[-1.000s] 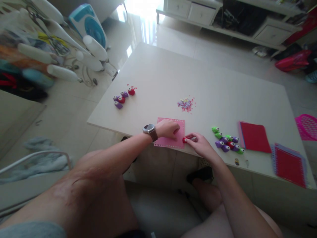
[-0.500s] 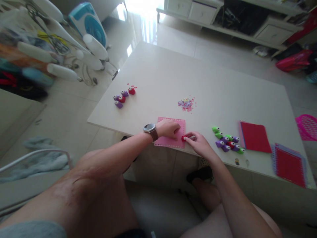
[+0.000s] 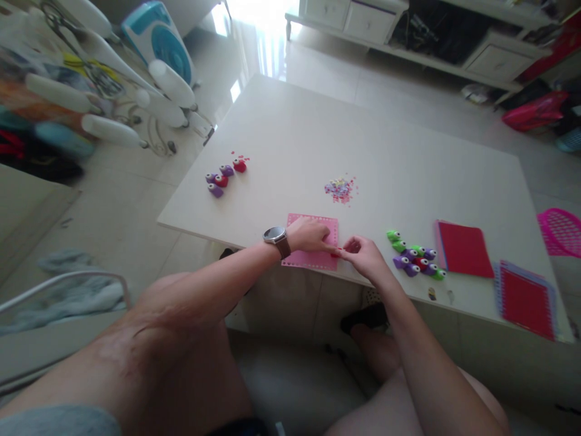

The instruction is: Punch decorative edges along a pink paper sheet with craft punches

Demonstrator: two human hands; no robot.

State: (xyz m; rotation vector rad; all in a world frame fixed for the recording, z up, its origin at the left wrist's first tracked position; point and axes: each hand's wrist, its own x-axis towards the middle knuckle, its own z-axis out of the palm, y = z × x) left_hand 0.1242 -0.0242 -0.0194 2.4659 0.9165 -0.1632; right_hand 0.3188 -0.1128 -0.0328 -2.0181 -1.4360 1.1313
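- The left hand (image 3: 308, 235) is laid on a pink sheet (image 3: 313, 239) with punched edges, which lies at the near edge of a white table (image 3: 290, 133); the fingers are curled and pressed flat on the sheet rather than wrapped round anything.
- A watch (image 3: 275, 237) with a brown strap is worn on the left wrist.
- The right hand (image 3: 365, 257) is held at the sheet's right-hand near corner, with its fingertips pinched together on a small red craft punch (image 3: 336, 253).
- Only a sliver of the red craft punch is seen between the fingertips of the two hands, right at the sheet's edge; whether the sheet is inside its slot cannot be told.
- Just to the right of the right hand, a cluster of green, purple and red punches (image 3: 415, 258) is set on the table.
- Farther right, a red sheet stack (image 3: 463, 249) and a second stack with punched borders (image 3: 526, 297) are laid near the table's edge.
- A small heap of coloured paper bits (image 3: 340, 188) is seen behind the pink sheet, well apart from it.
- Another group of purple and red punches (image 3: 222, 177) is placed towards the table's left side.
- A pink mesh basket (image 3: 560, 230) is seen past the table's right end.
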